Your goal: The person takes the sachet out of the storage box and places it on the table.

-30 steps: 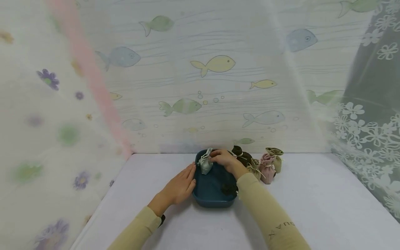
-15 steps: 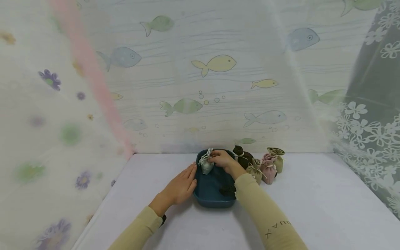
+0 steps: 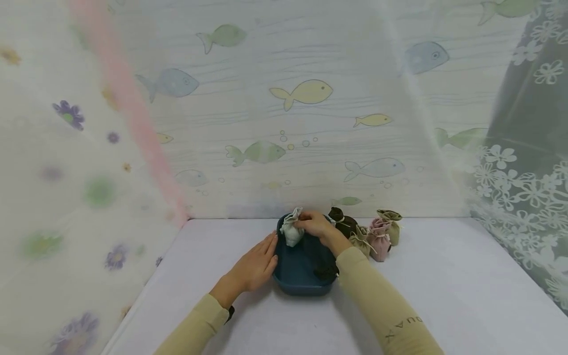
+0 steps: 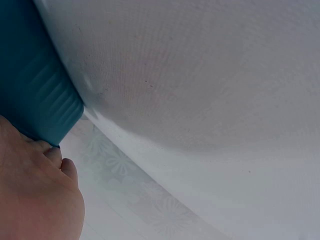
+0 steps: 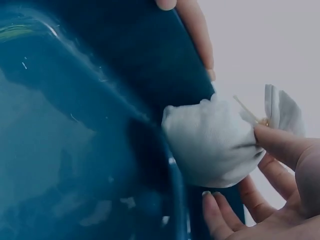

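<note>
My right hand (image 3: 316, 225) pinches a pale grey-green drawstring pouch (image 5: 215, 142) near its tied neck, at the far left corner inside a blue rectangular tub (image 3: 303, 287). In the right wrist view the thumb lies by the string while the other fingers curl beneath the pouch. With straight fingers, my left hand (image 3: 254, 264) rests against the tub's left side; in the left wrist view it lies along the ribbed outer wall. A dark pouch (image 3: 326, 272) lies in the tub's near right corner, partly hidden by the right sleeve.
To the right of the tub stand several tied pouches: a dark brown pouch (image 3: 346, 225), a pink pouch (image 3: 379, 240), an olive pouch (image 3: 394, 230) and a tan pouch (image 3: 361, 240). All are on a white-covered table (image 3: 443, 276). A fish-print curtain (image 3: 306, 118) hangs behind.
The grey-green pouch has risen slightly and tipped in my right hand's fingers. My left hand keeps its place on the tub's side.
</note>
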A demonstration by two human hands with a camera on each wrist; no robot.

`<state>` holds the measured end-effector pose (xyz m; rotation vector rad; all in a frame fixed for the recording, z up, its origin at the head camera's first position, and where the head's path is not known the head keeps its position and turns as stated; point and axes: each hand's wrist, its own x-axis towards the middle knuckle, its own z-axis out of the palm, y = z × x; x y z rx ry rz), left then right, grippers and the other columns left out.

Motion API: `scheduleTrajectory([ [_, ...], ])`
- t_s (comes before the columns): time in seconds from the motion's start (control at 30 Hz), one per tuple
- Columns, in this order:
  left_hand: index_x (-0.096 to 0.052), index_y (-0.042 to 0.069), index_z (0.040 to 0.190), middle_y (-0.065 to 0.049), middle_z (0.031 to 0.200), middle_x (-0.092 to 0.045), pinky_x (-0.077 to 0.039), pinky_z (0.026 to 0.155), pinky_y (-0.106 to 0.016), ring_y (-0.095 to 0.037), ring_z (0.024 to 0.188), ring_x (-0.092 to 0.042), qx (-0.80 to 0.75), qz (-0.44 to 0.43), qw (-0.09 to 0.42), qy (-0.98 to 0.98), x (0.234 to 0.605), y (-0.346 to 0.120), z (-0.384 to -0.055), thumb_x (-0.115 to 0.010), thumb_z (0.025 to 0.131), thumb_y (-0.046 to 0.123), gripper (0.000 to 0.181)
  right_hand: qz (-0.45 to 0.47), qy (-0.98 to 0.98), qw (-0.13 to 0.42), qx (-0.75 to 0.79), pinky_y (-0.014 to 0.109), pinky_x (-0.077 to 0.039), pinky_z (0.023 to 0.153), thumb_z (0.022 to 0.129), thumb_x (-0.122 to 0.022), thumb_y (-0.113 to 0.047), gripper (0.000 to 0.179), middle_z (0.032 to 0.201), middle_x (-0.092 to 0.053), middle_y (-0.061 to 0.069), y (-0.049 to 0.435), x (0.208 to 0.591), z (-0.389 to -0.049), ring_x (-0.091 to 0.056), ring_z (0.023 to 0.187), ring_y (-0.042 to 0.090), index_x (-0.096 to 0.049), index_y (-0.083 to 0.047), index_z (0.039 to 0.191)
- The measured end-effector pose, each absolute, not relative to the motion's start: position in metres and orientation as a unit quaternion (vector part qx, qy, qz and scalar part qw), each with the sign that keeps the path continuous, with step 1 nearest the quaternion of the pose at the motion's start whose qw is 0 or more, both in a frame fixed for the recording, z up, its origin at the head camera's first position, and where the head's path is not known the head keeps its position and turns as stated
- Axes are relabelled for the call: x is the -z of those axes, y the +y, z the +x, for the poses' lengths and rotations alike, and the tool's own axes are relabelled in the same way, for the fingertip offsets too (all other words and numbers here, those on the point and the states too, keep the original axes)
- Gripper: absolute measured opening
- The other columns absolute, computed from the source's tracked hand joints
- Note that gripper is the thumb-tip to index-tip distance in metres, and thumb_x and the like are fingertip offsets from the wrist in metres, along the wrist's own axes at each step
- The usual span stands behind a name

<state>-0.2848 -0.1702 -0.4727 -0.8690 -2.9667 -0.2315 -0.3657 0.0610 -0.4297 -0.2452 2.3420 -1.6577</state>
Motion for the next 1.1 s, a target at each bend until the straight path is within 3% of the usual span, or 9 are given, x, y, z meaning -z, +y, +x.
scheduleTrajectory([
  [0.23,-0.019,-0.005,0.161,-0.016,0.17,-0.014,-0.023,0.125,-0.046,-0.03,0.157,-0.016,0.093,-0.286,0.024,-0.954,0.466,-0.169,-0.283,-0.031,0.112,0.028,0.06,-0.109,0.808,0.125,0.565,0.052,-0.044,0.109,0.1,-0.067,-0.025,0.041,0.134,-0.062,0.015,0.068,0.412,-0.357,-0.054,0.129,0.035,-0.062,-0.002,0.133],
  [0.43,-0.018,-0.004,0.162,-0.016,0.171,-0.013,-0.023,0.125,-0.046,-0.029,0.157,-0.015,0.092,-0.284,0.025,-0.954,0.468,-0.17,-0.283,-0.025,0.112,0.033,0.062,-0.132,0.807,0.117,0.563,0.053,-0.045,0.107,0.101,-0.066,-0.024,0.035,0.13,-0.062,0.014,0.074,0.402,-0.348,-0.056,0.124,0.033,-0.064,-0.003,0.129],
  [0.8,-0.018,-0.003,0.162,-0.016,0.171,-0.014,-0.023,0.125,-0.046,-0.029,0.157,-0.016,0.099,-0.291,0.032,-0.951,0.474,-0.172,-0.284,-0.028,0.113,0.032,0.061,-0.168,0.803,0.107,0.561,0.057,-0.047,0.104,0.1,-0.067,-0.023,0.033,0.122,-0.064,0.011,0.087,0.392,-0.323,-0.059,0.116,0.028,-0.064,-0.005,0.127],
  [1.1,-0.019,-0.006,0.161,-0.019,0.17,-0.015,-0.024,0.124,-0.049,-0.035,0.156,-0.019,0.103,-0.297,0.038,-0.948,0.472,-0.17,-0.284,-0.025,0.112,0.032,0.062,-0.199,0.814,0.088,0.539,0.049,-0.053,0.093,0.1,-0.068,-0.022,0.027,0.118,-0.064,0.012,0.104,0.383,-0.303,-0.062,0.108,0.027,-0.066,-0.004,0.12],
])
